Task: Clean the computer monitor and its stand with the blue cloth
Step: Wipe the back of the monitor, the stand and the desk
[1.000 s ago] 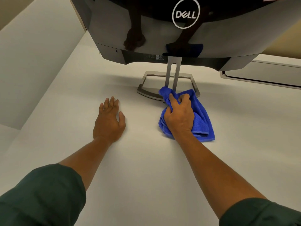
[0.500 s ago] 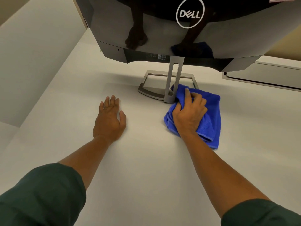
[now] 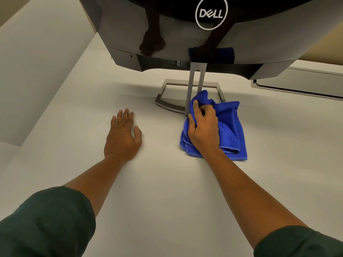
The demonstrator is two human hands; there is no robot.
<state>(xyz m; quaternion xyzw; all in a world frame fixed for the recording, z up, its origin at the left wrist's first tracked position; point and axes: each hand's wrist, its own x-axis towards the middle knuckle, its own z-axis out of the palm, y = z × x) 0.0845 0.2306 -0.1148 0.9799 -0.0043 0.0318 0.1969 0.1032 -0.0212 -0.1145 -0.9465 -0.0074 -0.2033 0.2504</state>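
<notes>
Gripping a bunched blue cloth [image 3: 230,127], the right hand [image 3: 204,130] has its fingers curled into the fabric, with the forefinger stretched up along the cloth's upper fold where it presses against the right side of the stand's upright [image 3: 194,86]. The rest of the cloth spills out to the right and toward the camera, lying in loose folds on the white desk [image 3: 167,191] (its hemmed edge shows at the near corner). The left hand [image 3: 123,136] lies flat on the desk well to the left of the cloth, palm down, fingers straight and close together, thumb angled out to the side; it holds nothing. Both forearms reach in from dark green sleeves [image 3: 46,219] at the bottom corners. The upright rises from a grey open-frame base [image 3: 167,104] resting on the desk and meets the underside of the monitor [image 3: 259,43], whose glossy back, marked with a round Dell logo [image 3: 211,13], reflects both hands and the cloth. Behind the monitor's right corner sits a pale flat device [image 3: 300,84], only partly in view.
</notes>
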